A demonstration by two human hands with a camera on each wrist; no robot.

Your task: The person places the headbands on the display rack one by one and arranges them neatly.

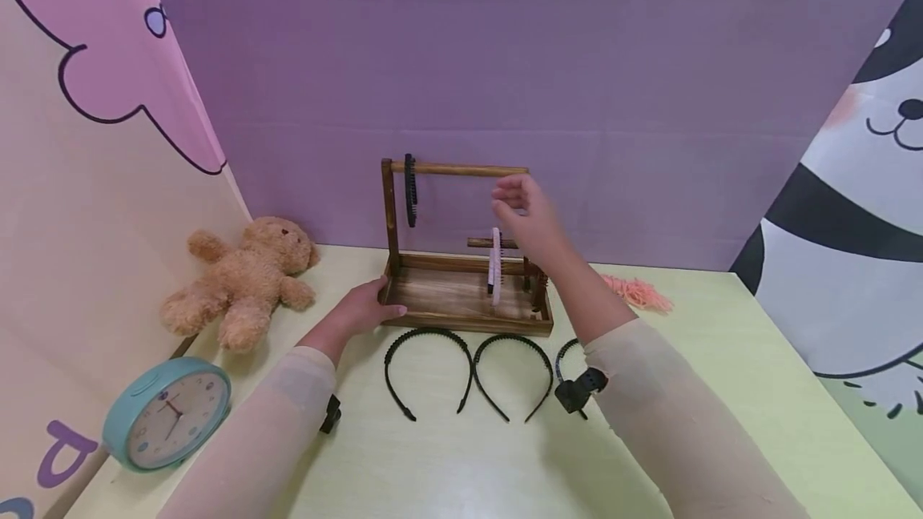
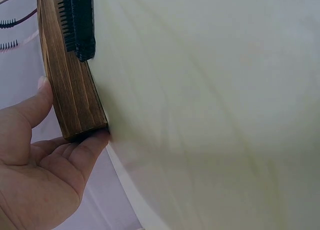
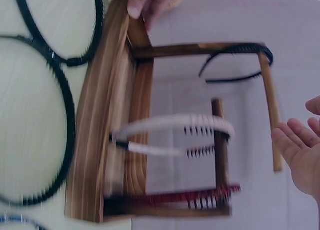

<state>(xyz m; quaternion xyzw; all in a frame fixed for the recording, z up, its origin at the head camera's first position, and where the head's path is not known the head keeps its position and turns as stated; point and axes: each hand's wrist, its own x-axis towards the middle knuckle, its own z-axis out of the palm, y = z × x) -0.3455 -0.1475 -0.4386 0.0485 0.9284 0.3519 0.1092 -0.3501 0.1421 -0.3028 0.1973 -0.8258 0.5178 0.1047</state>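
Observation:
A wooden headband stand (image 1: 447, 319) with a tray base is on the table. My left hand (image 1: 360, 309) grips the tray's left end, thumb on one side and fingers round the other in the left wrist view. Near the free end of the top bar (image 1: 461, 170), my right hand (image 1: 530, 219) is raised with relaxed fingers and holds nothing. A black headband (image 1: 411, 191) hangs at that bar's left. On the lower bar hang a pale pink headband (image 1: 496, 267) and, in the right wrist view, a dark red headband (image 3: 175, 196).
Two black headbands (image 1: 429, 331) (image 1: 513, 336) lie in front of the stand. Another headband (image 1: 566, 349) is partly hidden by my right arm. At the left are a teddy bear (image 1: 252, 283) and a teal alarm clock (image 1: 169, 415). Pink yarn (image 1: 638, 293) lies behind the right forearm.

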